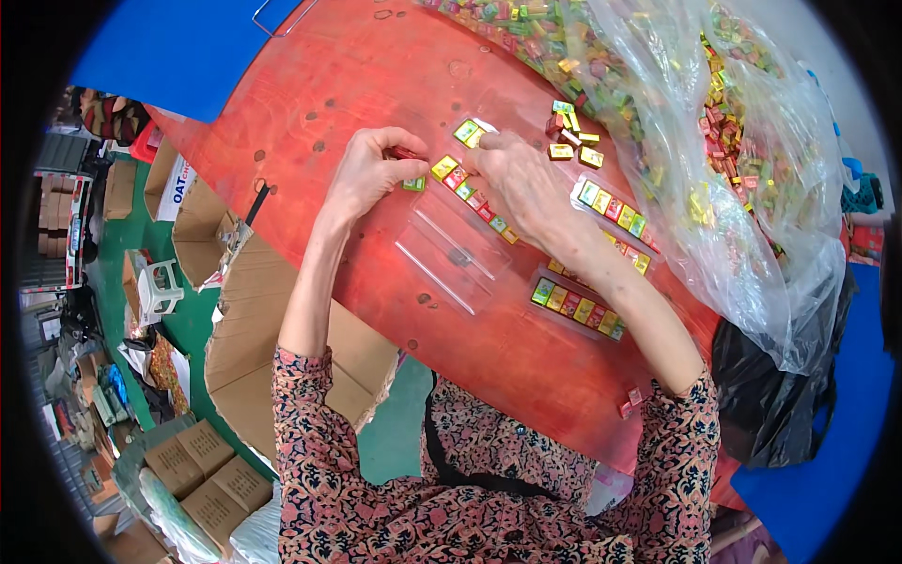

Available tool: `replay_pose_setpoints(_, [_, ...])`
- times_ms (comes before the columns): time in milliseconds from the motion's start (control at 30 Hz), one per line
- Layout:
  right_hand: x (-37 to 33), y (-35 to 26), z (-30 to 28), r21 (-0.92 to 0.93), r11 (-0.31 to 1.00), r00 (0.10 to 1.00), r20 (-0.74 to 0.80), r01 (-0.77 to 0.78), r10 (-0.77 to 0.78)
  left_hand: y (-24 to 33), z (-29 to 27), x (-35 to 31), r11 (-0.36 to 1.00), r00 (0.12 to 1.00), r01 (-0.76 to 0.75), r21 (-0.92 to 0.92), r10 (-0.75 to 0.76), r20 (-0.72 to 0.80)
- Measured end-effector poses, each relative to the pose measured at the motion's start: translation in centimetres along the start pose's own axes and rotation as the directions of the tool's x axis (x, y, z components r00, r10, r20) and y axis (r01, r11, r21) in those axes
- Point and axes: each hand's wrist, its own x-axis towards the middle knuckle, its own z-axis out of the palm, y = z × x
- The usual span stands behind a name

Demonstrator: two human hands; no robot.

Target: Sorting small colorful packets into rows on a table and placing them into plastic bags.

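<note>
My left hand (368, 175) pinches a small red box (404, 153) between thumb and fingers. Just below its fingertips lies a small green box (413, 184). My right hand (515, 179) is closed with fingertips down by a row of small coloured boxes (477, 199); what it holds, if anything, is hidden. Beyond those fingertips sits a yellow-and-green box (469, 133). The row runs along a clear plastic tray (442, 256), whose nearer part shows bare grooves.
Filled trays of coloured boxes (577, 308) lie beneath and beside my right forearm. Several loose boxes (564, 150) are at the back, before a large clear bag (752, 235) full of them. A cardboard carton (272, 329) stands beside the red table (376, 282); a black bag (775, 395) hangs right.
</note>
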Motion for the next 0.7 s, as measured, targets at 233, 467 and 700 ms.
replay_pose_setpoints(233, [-0.3, -0.1, 0.8, -0.114, 0.993, 0.995, -0.101, -0.005, -0.007, 1.9, 1.7, 0.2, 0.904, 0.976, -0.217, 0.367, 0.208, 0.066])
replay_pose_setpoints(467, [0.5, -1.3, 1.8, -0.087, 0.994, 0.977, -0.197, 0.061, -0.077, 2.5, 1.7, 0.4, 0.893, 0.982, -0.191, 0.408, 0.166, 0.095])
replay_pose_setpoints(700, [0.9, -1.9, 2.7, -0.123, 0.992, 0.975, -0.222, -0.013, -0.015, 2.2, 0.9, 0.5, 0.875, 0.98, -0.201, 0.44, 0.175, 0.1])
